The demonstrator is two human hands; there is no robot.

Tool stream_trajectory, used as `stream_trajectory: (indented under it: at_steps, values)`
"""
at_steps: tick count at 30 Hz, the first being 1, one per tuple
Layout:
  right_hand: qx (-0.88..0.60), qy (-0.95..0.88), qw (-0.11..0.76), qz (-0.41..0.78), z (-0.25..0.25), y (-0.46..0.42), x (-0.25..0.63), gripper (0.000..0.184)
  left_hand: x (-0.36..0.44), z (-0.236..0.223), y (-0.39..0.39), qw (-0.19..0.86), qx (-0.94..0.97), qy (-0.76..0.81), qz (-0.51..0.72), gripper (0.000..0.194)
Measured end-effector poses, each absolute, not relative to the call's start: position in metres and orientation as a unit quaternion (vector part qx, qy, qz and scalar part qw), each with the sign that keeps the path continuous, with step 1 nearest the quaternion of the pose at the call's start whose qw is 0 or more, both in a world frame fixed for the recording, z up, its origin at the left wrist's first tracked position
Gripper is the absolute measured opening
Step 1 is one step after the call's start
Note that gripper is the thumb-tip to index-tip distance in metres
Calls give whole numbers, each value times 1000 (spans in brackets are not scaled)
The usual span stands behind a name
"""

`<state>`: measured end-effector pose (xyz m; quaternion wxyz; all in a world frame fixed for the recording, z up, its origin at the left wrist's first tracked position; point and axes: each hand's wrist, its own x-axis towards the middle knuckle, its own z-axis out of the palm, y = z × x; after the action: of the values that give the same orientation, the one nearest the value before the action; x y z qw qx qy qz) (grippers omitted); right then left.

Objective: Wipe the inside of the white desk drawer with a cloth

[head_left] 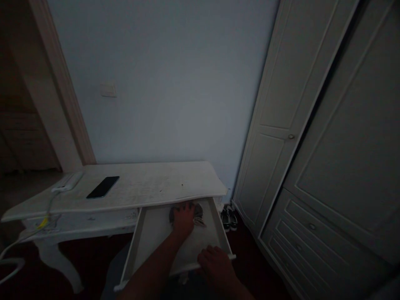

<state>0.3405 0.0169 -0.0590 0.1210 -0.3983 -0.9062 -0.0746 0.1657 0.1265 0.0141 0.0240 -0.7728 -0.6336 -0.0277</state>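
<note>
A white drawer (149, 239) is pulled out from the white table. Inside it, towards the back, lies a grey bundle of cloth (198, 213) with pale strands at its right side. My left hand (184, 218) reaches in from above and is closed over the bundle, covering its middle. The exact kind of cloth item is too dark to make out. At the front of the drawer, right of its middle, my right hand (215, 262) curls its fingers over the front panel's top edge.
On the white tabletop (150, 179) lie a dark phone (103, 187) and, further left, a white power strip (68, 181) with a cable hanging down. Black-and-white shoes (229, 217) stand on the floor between the table and a tall wardrobe (275, 166) on the right.
</note>
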Motion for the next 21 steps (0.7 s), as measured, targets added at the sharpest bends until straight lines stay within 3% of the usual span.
stream_trajectory:
  at_steps: [5, 9, 16, 21]
  values:
    - [-390, -900, 174, -85, -64, 17, 341, 29, 176, 4, 106, -33, -871, -491, -8, 63]
    - [-396, -899, 175, -61, -58, 14, 341, 28, 138, 2, 87, -66, -887, -455, 26, 52]
    - [-424, -897, 111, -57, -44, 10, 339, 21, 54, 6, 70, -58, -816, -568, 88, 85]
    - [-419, -899, 113, -59, -43, 10, 339, 22, 35, 16, 87, -6, -739, -671, 60, 68]
